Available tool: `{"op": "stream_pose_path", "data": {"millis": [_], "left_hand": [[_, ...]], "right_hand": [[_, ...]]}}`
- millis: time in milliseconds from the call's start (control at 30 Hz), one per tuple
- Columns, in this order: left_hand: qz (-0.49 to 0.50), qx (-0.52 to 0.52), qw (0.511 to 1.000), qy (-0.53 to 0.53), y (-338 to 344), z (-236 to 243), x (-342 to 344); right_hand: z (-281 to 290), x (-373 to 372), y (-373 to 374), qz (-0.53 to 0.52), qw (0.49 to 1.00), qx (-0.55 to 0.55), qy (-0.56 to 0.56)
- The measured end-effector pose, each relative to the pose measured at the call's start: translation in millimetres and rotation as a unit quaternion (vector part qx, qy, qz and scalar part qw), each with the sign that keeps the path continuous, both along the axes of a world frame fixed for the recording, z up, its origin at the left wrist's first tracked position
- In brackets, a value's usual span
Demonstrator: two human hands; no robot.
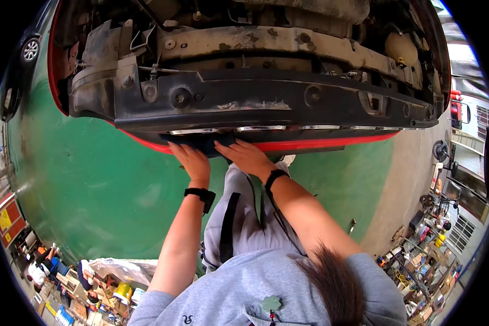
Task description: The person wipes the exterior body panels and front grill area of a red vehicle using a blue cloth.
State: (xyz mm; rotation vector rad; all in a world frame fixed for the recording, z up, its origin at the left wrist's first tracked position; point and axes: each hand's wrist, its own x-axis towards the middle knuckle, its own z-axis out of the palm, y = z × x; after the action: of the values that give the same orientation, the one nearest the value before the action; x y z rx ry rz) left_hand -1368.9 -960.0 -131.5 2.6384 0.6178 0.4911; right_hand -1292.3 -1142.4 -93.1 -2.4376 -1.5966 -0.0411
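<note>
A red car's front end fills the upper part of the head view, with a black plastic panel [244, 103] across it and a red bumper strip [320, 144] below. Against the front of the bumper, left of its middle, is a dark blue cloth [207, 143]. My left hand [192, 164] holds the cloth's left part, fingers pointing away from me. Close beside it, my right hand [249, 156] grips the right part, its fingers pointing left. The fingertips are partly lost against the dark cloth, and its underside is hidden.
The engine bay is exposed, with a dirty metal crossbeam [244, 42]. Below lies a green floor [108, 201]. Cluttered parts and boxes [418, 266] stand behind me at right, more clutter [87, 288] at left. A small tool [352, 225] lies on the floor. Another car [27, 54] is at far left.
</note>
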Motion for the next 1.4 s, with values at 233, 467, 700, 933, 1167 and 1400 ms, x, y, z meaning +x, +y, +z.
{"op": "stream_pose_path", "data": {"millis": [233, 467, 700, 933, 1167, 1400], "left_hand": [[-0.117, -0.139, 0.980, 0.086, -56.8, 10.5, -12.1], [-0.130, -0.089, 0.983, 0.090, -78.1, 18.3, 0.6], [-0.127, -0.059, 0.984, 0.108, -128.6, 22.3, 11.3], [-0.115, 0.045, 0.978, 0.167, -250.9, 9.9, 40.7], [-0.019, -0.100, 0.987, 0.127, -350.1, -0.6, 83.1], [-0.076, -0.130, 0.979, 0.135, -447.7, 2.7, 102.2]], "right_hand": [[-8.2, -4.1, -75.5, -0.082, 0.995, -0.033, -0.038], [-2.9, 10.3, -104.3, -0.070, 0.996, 0.031, -0.044], [-10.5, 31.5, -152.5, -0.050, 0.999, 0.019, 0.001], [-7.8, 71.4, -281.2, -0.057, 0.998, 0.016, 0.009], [-6.3, 105.9, -381.4, -0.035, 0.998, 0.050, 0.018], [2.4, 124.2, -491.5, -0.085, 0.996, -0.001, -0.012]]}}
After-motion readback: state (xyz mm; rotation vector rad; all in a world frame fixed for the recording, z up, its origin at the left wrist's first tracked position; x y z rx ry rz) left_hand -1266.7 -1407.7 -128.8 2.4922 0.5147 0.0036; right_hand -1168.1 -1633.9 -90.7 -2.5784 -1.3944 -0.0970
